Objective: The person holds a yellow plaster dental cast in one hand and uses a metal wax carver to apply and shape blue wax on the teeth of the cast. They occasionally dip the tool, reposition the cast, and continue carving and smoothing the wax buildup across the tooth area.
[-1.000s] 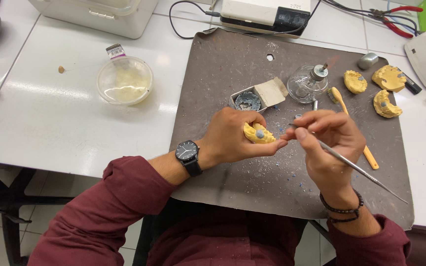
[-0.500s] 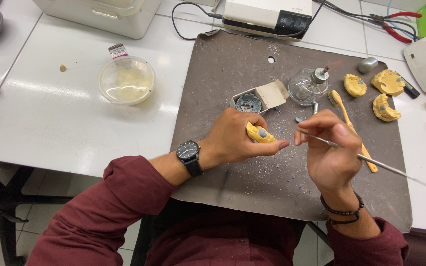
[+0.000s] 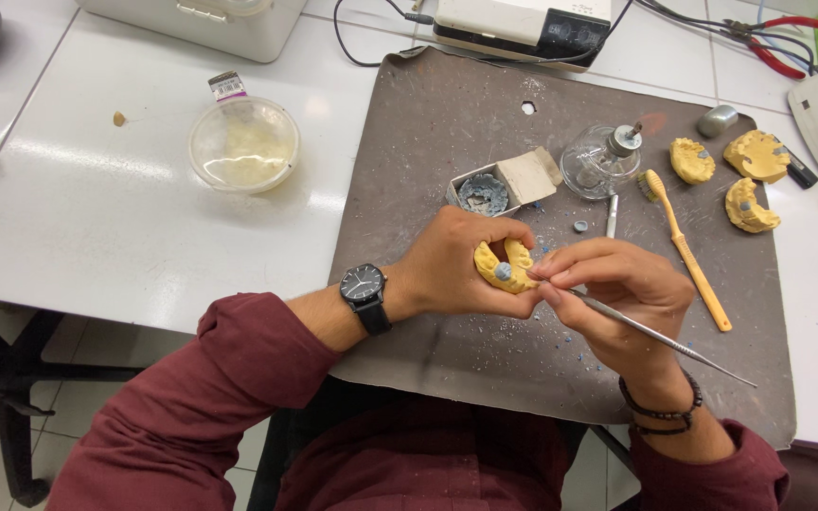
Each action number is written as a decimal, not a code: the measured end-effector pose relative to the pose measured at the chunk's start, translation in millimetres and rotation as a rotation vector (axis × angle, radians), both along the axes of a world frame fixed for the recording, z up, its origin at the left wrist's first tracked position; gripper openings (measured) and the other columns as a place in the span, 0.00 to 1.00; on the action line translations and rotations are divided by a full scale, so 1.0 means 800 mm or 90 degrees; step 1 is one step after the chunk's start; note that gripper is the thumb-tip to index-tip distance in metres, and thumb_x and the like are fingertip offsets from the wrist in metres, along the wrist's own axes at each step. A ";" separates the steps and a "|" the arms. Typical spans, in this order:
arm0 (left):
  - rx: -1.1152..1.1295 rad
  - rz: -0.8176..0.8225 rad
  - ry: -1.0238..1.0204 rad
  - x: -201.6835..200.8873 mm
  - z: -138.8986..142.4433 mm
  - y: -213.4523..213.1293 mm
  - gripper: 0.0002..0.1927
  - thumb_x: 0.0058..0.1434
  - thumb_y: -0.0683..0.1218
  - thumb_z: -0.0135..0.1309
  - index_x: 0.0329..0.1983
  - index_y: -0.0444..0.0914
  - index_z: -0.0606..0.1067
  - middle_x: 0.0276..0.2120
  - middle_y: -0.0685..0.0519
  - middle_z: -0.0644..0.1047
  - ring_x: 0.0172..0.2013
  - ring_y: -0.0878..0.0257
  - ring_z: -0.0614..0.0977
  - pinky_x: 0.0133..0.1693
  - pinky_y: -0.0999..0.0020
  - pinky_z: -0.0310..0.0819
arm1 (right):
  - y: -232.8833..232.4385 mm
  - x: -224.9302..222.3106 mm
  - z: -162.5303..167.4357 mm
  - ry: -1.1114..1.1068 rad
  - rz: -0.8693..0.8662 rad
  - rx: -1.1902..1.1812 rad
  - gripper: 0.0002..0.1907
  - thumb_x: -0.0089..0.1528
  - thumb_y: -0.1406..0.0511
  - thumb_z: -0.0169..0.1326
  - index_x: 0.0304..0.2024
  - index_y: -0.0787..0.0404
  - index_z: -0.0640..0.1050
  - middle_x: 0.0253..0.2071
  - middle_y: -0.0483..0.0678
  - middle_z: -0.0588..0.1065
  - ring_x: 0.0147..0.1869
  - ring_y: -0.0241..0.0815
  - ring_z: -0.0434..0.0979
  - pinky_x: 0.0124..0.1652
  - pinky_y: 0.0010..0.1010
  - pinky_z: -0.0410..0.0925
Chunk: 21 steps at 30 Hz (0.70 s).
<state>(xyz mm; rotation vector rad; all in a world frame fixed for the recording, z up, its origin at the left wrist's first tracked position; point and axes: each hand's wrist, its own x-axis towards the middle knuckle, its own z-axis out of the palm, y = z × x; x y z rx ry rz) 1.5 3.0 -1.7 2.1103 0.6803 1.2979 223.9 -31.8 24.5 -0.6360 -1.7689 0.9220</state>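
Yellow plaster dental cast [image 3: 506, 267] sits clenched in your left hand [image 3: 456, 265], your right hand [image 3: 617, 293] pinching a thin metal tool [image 3: 660, 339], an open grey cardboard box [image 3: 508, 182] at twelve o'clock.

Bright, even overhead light; sharp picture.
Soft glare lies on the glossy white tabletop [image 3: 97, 218] near the round clear plastic tub [image 3: 243, 144]; short, faint shadows sit under things on the matte grey-brown work mat [image 3: 447, 114], and straight edges bow slightly toward the corners.
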 end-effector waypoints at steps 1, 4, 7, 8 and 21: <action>0.002 0.006 0.008 0.000 -0.001 0.001 0.21 0.52 0.56 0.69 0.39 0.37 0.79 0.26 0.55 0.80 0.26 0.68 0.84 0.32 0.74 0.79 | -0.001 -0.002 -0.001 -0.018 -0.024 0.013 0.08 0.60 0.78 0.62 0.41 0.67 0.79 0.44 0.55 0.80 0.48 0.44 0.84 0.51 0.29 0.79; 0.002 0.019 0.025 0.000 -0.002 0.001 0.20 0.51 0.56 0.69 0.37 0.37 0.79 0.25 0.55 0.80 0.25 0.67 0.83 0.31 0.73 0.78 | -0.004 -0.006 -0.004 -0.045 -0.071 0.034 0.07 0.60 0.78 0.63 0.37 0.67 0.78 0.39 0.56 0.81 0.48 0.46 0.85 0.51 0.30 0.80; -0.002 0.020 0.025 0.001 -0.003 0.001 0.20 0.51 0.56 0.69 0.35 0.37 0.79 0.25 0.55 0.80 0.25 0.67 0.83 0.31 0.73 0.78 | -0.006 -0.008 -0.007 -0.031 -0.078 0.010 0.07 0.60 0.78 0.63 0.34 0.66 0.76 0.40 0.57 0.81 0.49 0.45 0.85 0.50 0.30 0.80; 0.005 0.018 0.023 0.000 -0.003 0.001 0.20 0.51 0.56 0.69 0.36 0.37 0.79 0.25 0.55 0.80 0.25 0.67 0.83 0.31 0.73 0.78 | -0.007 -0.008 -0.008 -0.033 -0.087 -0.001 0.08 0.60 0.78 0.62 0.33 0.66 0.76 0.41 0.58 0.81 0.48 0.44 0.85 0.49 0.29 0.80; -0.003 0.002 0.032 0.000 -0.003 0.001 0.21 0.52 0.57 0.70 0.35 0.37 0.79 0.25 0.55 0.80 0.25 0.67 0.83 0.30 0.73 0.78 | -0.002 -0.007 -0.009 -0.073 -0.105 0.006 0.08 0.59 0.76 0.63 0.30 0.65 0.76 0.39 0.57 0.81 0.46 0.43 0.86 0.44 0.27 0.80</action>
